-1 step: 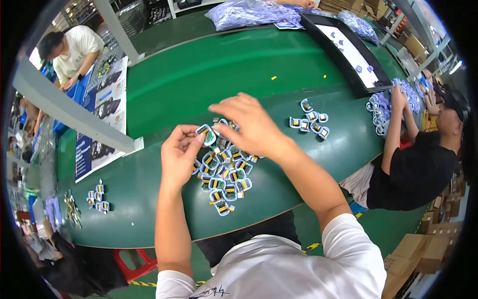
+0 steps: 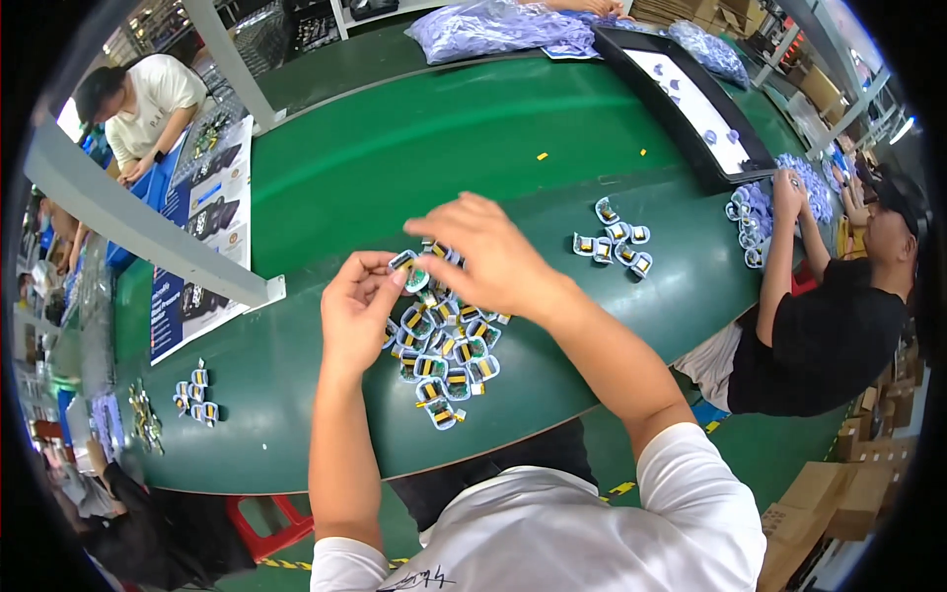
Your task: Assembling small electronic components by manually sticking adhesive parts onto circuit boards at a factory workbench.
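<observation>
Between the thumb and fingers of my left hand (image 2: pixel 357 301) is a small pale-blue plastic housing (image 2: pixel 411 272) with a green circuit board inside. My right hand (image 2: pixel 490 253) hovers over the pile with its fingers stretched out. Its thumb reaches the housing's right side; whether it presses on the board cannot be seen clearly. Below both hands lies a heap of similar housings (image 2: pixel 431 365), with black-and-yellow parts and green boards showing. The heap's far end is partly hidden by my right hand.
Small groups of housings lie to the right (image 2: pixel 618 233) and left (image 2: pixel 197 405). A metal post (image 2: pixel 148 207) stands at left by a printed sheet (image 2: pixel 207 237). A green conveyor belt (image 2: pixel 395 138) runs behind, with a black tray (image 2: pixel 671 128) far right. Co-workers sit on both sides.
My right hand has shifted slightly left, its thumb now closer over the housing. The housing in my left hand has tilted a little.
</observation>
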Available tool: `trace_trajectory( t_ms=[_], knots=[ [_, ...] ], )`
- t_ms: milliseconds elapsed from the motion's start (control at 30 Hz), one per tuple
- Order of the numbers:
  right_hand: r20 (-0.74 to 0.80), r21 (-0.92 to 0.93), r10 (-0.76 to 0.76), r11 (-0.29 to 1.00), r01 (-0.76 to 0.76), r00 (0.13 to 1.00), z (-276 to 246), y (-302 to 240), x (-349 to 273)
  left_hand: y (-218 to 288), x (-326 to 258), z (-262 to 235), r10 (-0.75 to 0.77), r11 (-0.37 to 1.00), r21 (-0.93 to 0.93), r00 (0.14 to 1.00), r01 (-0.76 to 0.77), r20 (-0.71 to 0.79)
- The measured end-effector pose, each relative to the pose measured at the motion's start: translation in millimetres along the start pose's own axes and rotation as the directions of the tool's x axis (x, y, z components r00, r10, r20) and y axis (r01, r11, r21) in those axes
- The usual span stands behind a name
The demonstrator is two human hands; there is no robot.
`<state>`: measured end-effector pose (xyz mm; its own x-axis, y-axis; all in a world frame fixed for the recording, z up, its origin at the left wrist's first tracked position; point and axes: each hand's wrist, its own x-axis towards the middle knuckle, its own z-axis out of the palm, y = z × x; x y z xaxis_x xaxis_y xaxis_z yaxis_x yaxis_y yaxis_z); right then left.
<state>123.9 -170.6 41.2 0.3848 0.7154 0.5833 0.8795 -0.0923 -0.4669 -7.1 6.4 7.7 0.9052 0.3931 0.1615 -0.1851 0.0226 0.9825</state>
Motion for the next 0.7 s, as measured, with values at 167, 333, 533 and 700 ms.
trace_trajectory(
  t_ms=[167,333,533,700],
  knots=[
    [-0.071,0.1,0.071,0.993,-0.064,0.995,19,0,-12,5,-1,11,-0.104,0.991,-0.08,0.994,0.105,0.018],
    [-0.093,0.117,0.088,0.99,-0.077,0.992,15,0,-15,5,1,12,-0.293,0.932,-0.192,0.951,0.306,0.094],
    [-0.065,0.155,0.009,0.988,0.002,0.998,23,-5,-16,-4,-5,11,-0.213,0.977,0.013,0.975,0.213,0.069],
    [-0.061,0.192,-0.25,0.947,0.257,0.966,15,-17,-11,-10,-6,11,-0.085,0.994,0.073,0.996,0.085,-0.008]
  ],
)
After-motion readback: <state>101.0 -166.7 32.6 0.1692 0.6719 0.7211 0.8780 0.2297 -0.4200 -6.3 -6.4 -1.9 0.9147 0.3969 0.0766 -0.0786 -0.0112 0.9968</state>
